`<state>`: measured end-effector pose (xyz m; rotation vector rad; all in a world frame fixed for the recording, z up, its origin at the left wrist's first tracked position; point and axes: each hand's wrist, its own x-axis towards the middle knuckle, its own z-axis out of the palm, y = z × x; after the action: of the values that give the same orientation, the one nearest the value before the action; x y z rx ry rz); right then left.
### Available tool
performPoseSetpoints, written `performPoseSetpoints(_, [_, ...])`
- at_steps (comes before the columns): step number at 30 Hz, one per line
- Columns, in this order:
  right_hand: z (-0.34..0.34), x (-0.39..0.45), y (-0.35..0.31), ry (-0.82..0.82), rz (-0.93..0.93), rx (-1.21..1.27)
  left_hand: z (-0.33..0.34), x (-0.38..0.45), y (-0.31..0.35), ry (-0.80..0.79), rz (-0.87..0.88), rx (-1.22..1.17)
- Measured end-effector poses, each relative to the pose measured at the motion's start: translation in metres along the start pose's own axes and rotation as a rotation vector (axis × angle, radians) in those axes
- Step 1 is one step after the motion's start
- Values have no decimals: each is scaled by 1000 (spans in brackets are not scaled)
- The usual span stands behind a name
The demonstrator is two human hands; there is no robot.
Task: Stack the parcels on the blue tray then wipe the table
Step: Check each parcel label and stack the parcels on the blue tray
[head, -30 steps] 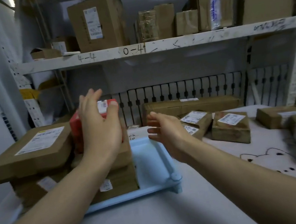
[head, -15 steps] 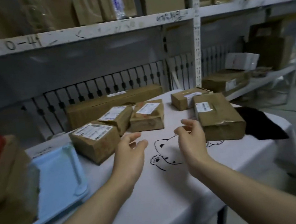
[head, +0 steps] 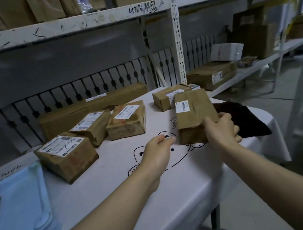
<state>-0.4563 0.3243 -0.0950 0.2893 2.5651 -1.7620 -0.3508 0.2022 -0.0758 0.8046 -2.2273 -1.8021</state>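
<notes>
Several brown cardboard parcels lie on the white-clothed table (head: 116, 177). My right hand (head: 221, 131) grips the near right corner of a flat brown parcel (head: 192, 111) at the table's right side. My left hand (head: 158, 150) hovers just left of that parcel's near end, fingers curled, holding nothing. The blue tray (head: 18, 205) sits at the far left edge of view, with the corner of a stacked box just showing on it. A labelled parcel (head: 65, 155) lies beside the tray; two more parcels (head: 126, 120) sit mid-table. A dark cloth (head: 243, 120) lies at the table's right corner.
A long brown box (head: 92, 109) lies along the back of the table, and a small parcel (head: 167, 97) sits behind the held one. White metal shelving (head: 176, 34) with cartons stands behind and to the right. The table's near edge drops off at the bottom right.
My view turned right from the tray stack to the loose parcels. My right hand reached forward and closed on the flat parcel's corner; my left hand moved up beside it.
</notes>
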Motion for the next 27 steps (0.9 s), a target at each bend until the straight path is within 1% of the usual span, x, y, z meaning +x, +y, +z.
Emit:
performPoseSetpoints(2, [2,-8,-2,-65,1,37,5,5,2,-23,-13,-48])
performPoseSetpoints(4, [11,-21,-5,-156,-6,100,8,9,5,-38,12,-77])
performPoseSetpoints(6, [23,-24,-6,-208,-9,178,7,10,9,3,17,-27])
performPoseSetpoints(9, [40,-8,-5,-213,14,258,-4,22,10,52,-19,51])
performPoseSetpoints(12, [54,10,6,-215,56,283,-13,53,-3,11,-14,-32])
performPoseSetpoints(15, [58,4,12,-240,54,261,-15,96,-29,-11,-31,-122])
performPoseSetpoints(17, [53,-10,9,-242,38,256,-18,84,-23,-9,-24,-140])
performPoseSetpoints(19, [42,-31,0,-222,29,226,-23,53,-11,26,-23,-128])
performPoseSetpoints(23, [32,-47,-2,-217,23,270,-42,16,-11,50,-105,-51])
performPoseSetpoints(25, [30,-55,-6,-240,32,305,-53,8,-16,49,-100,-18])
performPoseSetpoints(27, [29,-63,-8,-289,36,355,-62,1,-18,48,-105,-49])
